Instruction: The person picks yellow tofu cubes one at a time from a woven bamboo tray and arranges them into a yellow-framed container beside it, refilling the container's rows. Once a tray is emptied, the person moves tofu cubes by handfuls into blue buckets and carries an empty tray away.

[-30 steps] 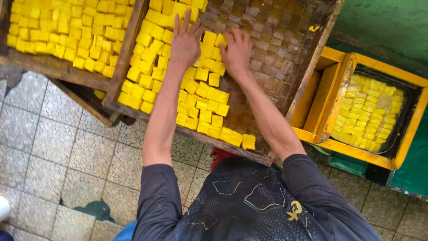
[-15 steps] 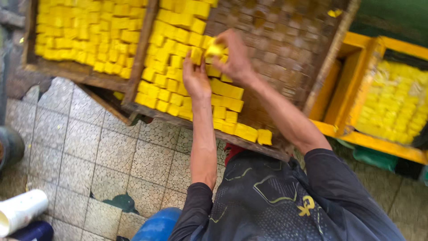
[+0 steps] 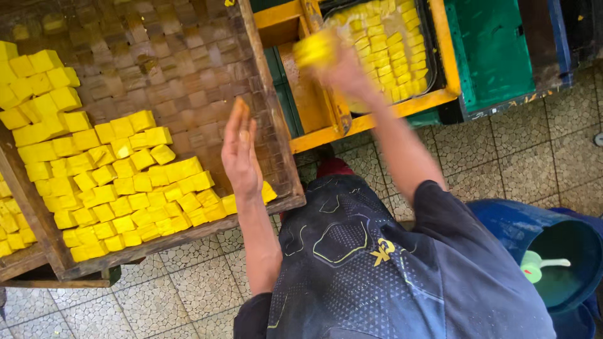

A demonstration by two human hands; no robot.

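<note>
The floor (image 3: pixel 188 295) was paved with pale, pebbled square tiles and ran across the lower part of the frame. A shallow wooden tray (image 3: pixel 276 157) with a woven slatted base filled the upper left; its right half was bare, and its left half was packed with rows of yellow cubes (image 3: pixel 119 188). A second tray edge with more cubes showed at the far left. At the top centre stood a yellow-painted wooden crate (image 3: pixel 370 119) holding a dark basin (image 3: pixel 428 50) of the same cubes, and a green bin (image 3: pixel 496 50) stood beside it to the right. A blue bucket (image 3: pixel 502 220) with a pale green scoop (image 3: pixel 540 267) inside sat at the lower right.

The left hand (image 3: pixel 242 154) was held flat and upright over the tray's right side, fingers pressed together, holding nothing and touching nothing that could be seen. The right hand (image 3: pixel 342 66) was blurred at the top centre, over the crate's near side, closed around a yellow lump (image 3: pixel 316 49). The lump was bright yellow like the cubes; its shape was too blurred to tell. The person wore a dark patterned shirt (image 3: pixel 377 263).
</note>
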